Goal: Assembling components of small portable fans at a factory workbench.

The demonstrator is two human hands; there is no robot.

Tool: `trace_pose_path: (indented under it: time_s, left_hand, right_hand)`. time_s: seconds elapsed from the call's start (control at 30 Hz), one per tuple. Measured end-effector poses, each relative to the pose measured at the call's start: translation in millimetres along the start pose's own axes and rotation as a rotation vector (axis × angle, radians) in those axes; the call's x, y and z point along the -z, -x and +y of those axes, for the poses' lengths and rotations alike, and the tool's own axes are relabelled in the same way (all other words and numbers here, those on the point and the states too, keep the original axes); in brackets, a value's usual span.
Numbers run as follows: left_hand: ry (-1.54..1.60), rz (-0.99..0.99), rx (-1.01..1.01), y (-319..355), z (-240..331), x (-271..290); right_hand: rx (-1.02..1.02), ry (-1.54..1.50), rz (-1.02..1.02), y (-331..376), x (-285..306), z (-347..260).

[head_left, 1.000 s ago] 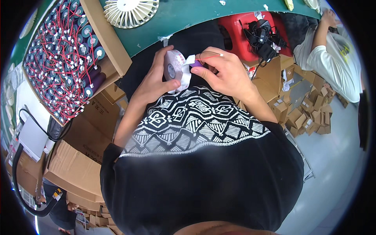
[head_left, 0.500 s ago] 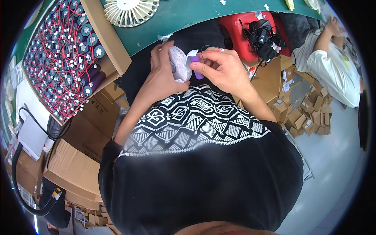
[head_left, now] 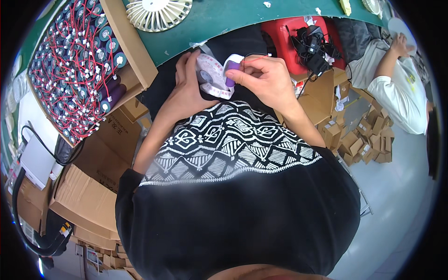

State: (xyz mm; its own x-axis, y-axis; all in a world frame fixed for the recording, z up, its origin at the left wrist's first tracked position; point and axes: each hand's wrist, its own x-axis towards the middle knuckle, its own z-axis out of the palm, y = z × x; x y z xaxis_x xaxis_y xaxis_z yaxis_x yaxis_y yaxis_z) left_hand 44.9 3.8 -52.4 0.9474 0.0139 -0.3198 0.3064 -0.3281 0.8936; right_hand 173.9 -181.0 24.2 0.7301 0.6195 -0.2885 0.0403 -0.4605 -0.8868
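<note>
A roll of white tape with pinkish-red print (head_left: 211,69) sits in my left hand (head_left: 184,93), its fingers curled round the roll's far and near sides. My right hand (head_left: 269,80) pinches a purple cylindrical battery cell (head_left: 232,74) between thumb and fingers, just right of the roll. A pale end of the tape curves up over the top of the cell. From behind the right fingers a thin red wire (head_left: 252,57) runs out, partly hidden. Both hands are above my lap, over the patterned black shirt (head_left: 233,135).
At the left, an open carton (head_left: 128,37) holds several purple cells with red wires. The green table (head_left: 210,21) bears a cream fan grille (head_left: 158,13). On a red stool (head_left: 280,46) lie black adapters (head_left: 315,51). Small brown boxes (head_left: 368,135) are heaped near another person (head_left: 396,88).
The roll has tilted, showing more of its flat side and a loosened lower band. The purple cell has shifted slightly left. At the right, the other person's hand now has a pale disc by it.
</note>
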Motion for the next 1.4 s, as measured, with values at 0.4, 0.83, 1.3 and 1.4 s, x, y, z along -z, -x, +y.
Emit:
trace_pose_path:
  time_s: [0.4,0.83,1.3,1.4]
  left_hand:
    - [0.004,-0.005,0.158,-25,19,2]
    - [-0.005,-0.027,0.112,-26,19,-20]
    - [-0.174,0.138,0.131,-23,26,-14]
    - [-0.259,0.172,0.157,-18,30,-10]
  right_hand:
    - [-0.014,0.169,-0.056,-1,25,-18]
    - [-0.055,0.121,-0.015,0,24,-7]
    - [-0.194,-0.252,0.129,4,0,22]
    - [-0.213,-0.532,0.183,6,-15,31]
